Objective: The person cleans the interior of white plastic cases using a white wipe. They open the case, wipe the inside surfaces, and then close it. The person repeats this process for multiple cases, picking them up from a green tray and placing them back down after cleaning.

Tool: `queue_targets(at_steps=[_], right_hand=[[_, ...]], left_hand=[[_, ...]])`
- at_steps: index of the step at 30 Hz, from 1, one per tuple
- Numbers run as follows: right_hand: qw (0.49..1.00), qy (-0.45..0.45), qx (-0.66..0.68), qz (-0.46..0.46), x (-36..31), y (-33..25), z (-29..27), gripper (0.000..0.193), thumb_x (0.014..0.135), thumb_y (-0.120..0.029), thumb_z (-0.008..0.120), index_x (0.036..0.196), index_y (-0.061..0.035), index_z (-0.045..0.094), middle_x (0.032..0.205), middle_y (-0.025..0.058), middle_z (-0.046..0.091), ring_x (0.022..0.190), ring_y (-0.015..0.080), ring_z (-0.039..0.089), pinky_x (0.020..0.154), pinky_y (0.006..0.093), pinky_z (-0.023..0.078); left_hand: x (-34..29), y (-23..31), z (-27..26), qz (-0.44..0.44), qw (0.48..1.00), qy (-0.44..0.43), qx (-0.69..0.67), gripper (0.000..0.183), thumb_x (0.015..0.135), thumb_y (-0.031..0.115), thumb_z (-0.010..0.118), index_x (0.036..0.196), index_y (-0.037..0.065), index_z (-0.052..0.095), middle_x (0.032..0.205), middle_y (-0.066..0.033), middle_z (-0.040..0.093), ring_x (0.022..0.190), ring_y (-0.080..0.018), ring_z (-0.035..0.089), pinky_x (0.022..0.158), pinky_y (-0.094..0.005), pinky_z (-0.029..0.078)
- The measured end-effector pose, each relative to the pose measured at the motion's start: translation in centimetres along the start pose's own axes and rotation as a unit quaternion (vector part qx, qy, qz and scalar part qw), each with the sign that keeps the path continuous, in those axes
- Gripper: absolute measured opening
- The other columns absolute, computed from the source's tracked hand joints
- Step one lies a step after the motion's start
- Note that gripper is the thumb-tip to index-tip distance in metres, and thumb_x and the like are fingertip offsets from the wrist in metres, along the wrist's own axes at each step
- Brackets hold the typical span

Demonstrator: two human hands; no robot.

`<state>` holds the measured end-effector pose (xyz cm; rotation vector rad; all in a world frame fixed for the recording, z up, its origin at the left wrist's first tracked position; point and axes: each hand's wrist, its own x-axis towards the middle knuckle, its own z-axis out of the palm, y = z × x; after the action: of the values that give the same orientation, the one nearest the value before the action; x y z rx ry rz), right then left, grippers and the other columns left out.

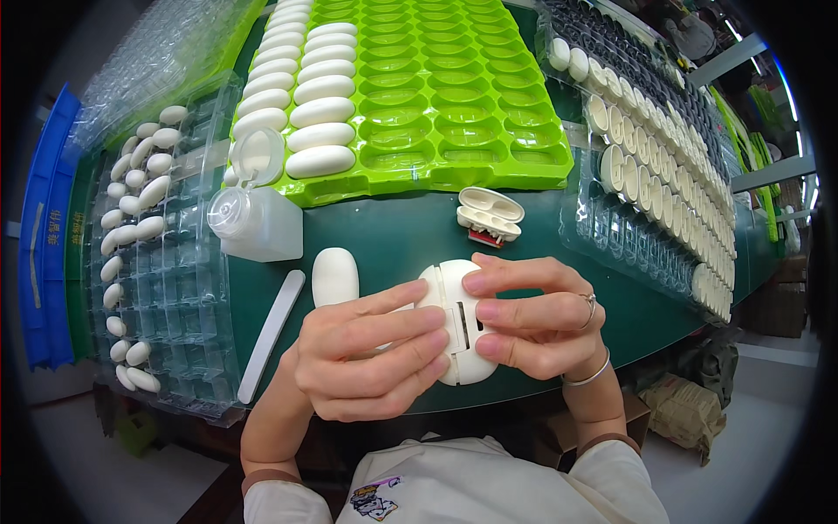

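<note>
A white oval earbud case [456, 321] is held between the fingertips of both hands, its hinge side with a dark slot facing up. My left hand [371, 354] grips its left part. On the case's right part, my right hand [539, 316] presses with thumb and fingers. Just beyond my left hand lies another smooth white oval case [334, 272], partly hidden by my fingers. A flat white strip [272, 336] rests to its left. Past my hands, a small open cream case [491, 212] sits with a red piece under its front.
A bright green tray [410, 182] at the back holds white oval cases in its left columns. At left are a translucent bottle [271, 229], a clear tray [196, 323] with small white pieces and a blue bin [45, 236]. Cream shells [642, 179] fill trays at right.
</note>
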<state>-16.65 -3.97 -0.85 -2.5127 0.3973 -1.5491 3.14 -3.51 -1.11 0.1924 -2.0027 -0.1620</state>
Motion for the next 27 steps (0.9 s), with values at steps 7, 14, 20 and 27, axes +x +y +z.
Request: queue_targets(at_steps=[7,14,20,27], right_hand=[[1.0,0.007,0.012,0.013,0.0,-0.3,0.1,0.025,0.054,0.007,0.07,0.069,-0.0076,0.057,0.091,0.0049,0.053,0.087,0.0262,0.06,0.071,0.033,0.056],[1.0,-0.004,0.003,0.029,0.2,-0.3,-0.2,0.028,0.055,-0.001,0.075,0.079,-0.0091,0.063,0.09,0.0047,0.058,0.086,0.0238,0.06,0.07,0.0321,0.055],[0.95,0.096,0.168,0.245,0.2,-0.8,0.5,0.067,0.052,-0.024,0.082,0.109,-0.0066,0.054,0.095,0.0103,0.062,0.087,0.0248,0.059,0.077,0.0333,0.047],[0.967,0.024,0.103,0.232,0.6,-0.3,0.6,0.065,0.05,-0.029,0.082,0.106,-0.0082,0.056,0.112,0.0134,0.053,0.099,0.0256,0.054,0.083,0.0341,0.043]], left_hand=[[-0.1,0.1,0.1,0.005,1.0,0.011,-0.005,0.011,0.06,-0.002,0.064,0.071,0.0,0.061,0.081,-0.0091,0.059,0.084,-0.0237,0.06,0.073,-0.0388,0.056],[-0.3,-0.2,0.4,-0.073,0.995,0.041,-0.062,0.014,0.063,-0.003,0.068,0.075,0.001,0.06,0.084,-0.0113,0.06,0.081,-0.0247,0.06,0.07,-0.0367,0.056],[-0.8,0.2,1.1,-0.49,0.723,0.152,-0.463,0.056,0.063,-0.003,0.071,0.112,0.0,0.044,0.105,-0.0112,0.053,0.096,-0.021,0.054,0.084,-0.0342,0.046],[-0.2,0.5,2.2,-0.611,0.536,0.152,-0.562,0.071,0.066,0.032,0.075,0.121,0.009,0.036,0.097,-0.0066,0.055,0.089,-0.0175,0.058,0.073,-0.0326,0.052]])
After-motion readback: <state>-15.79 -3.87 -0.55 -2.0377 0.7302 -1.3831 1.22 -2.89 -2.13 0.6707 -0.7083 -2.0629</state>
